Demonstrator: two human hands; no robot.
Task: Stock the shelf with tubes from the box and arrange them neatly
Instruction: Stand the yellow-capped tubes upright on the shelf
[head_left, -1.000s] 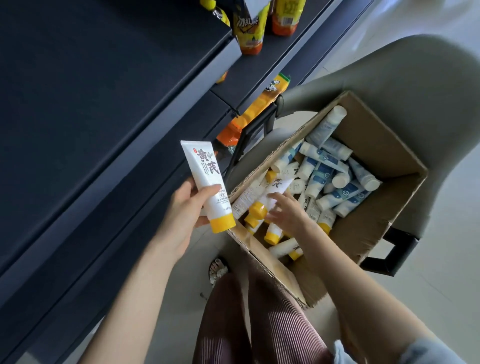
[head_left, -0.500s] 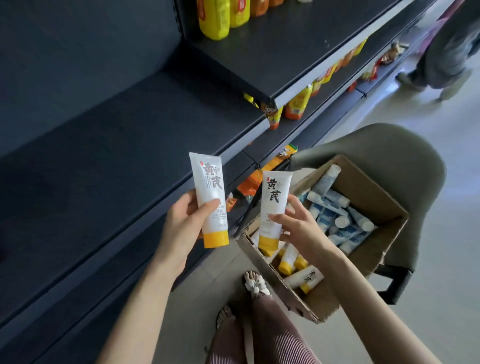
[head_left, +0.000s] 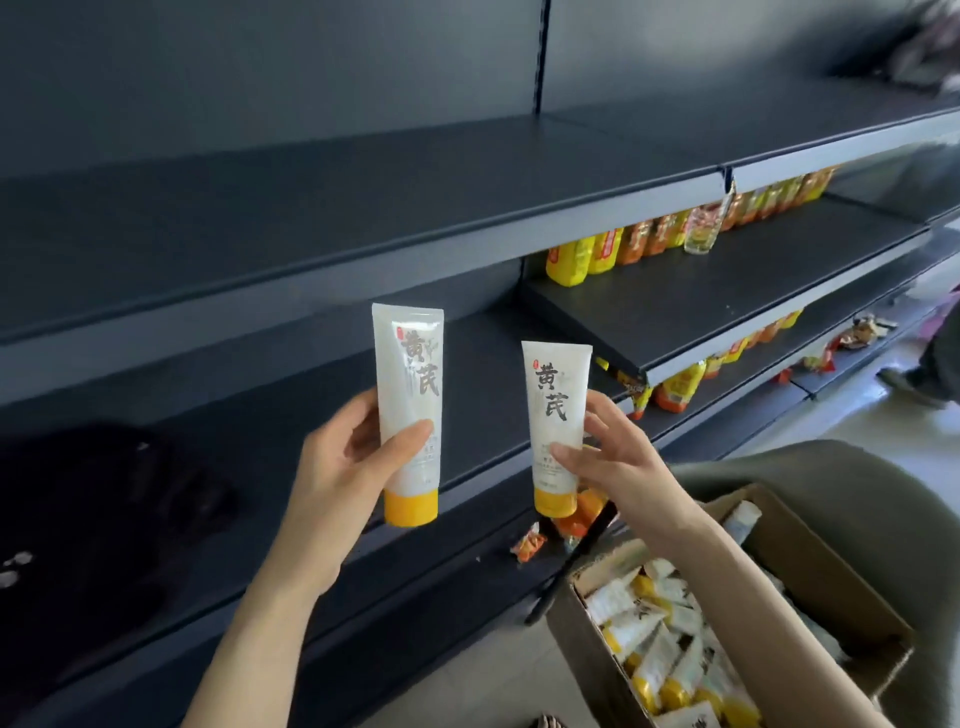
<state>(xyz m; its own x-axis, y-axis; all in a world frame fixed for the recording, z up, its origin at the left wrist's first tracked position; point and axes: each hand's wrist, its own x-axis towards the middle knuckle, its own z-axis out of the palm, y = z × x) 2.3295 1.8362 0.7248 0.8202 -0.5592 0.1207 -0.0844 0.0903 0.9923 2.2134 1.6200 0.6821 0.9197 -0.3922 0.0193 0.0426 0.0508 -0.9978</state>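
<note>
Two white tubes are held up in front of the dark shelf (head_left: 249, 415), not touching it. Both are upright: long axis vertical, yellow caps pointing down, crimped ends up, black lettering turned toward the camera. The left tube (head_left: 408, 395) is gripped by the left hand (head_left: 343, 467), with the thumb laid across its front and the fingers wrapped behind. The right tube (head_left: 555, 410), held a bit lower, is pinched by the right hand (head_left: 613, 457) around its lower half. Below the shelf and to the right, the cardboard box (head_left: 831, 587) is seen with more tubes (head_left: 660, 639) piled inside at all angles. Yellow packs (head_left: 571, 260) are lined up on the shelving's right-hand section.
</note>
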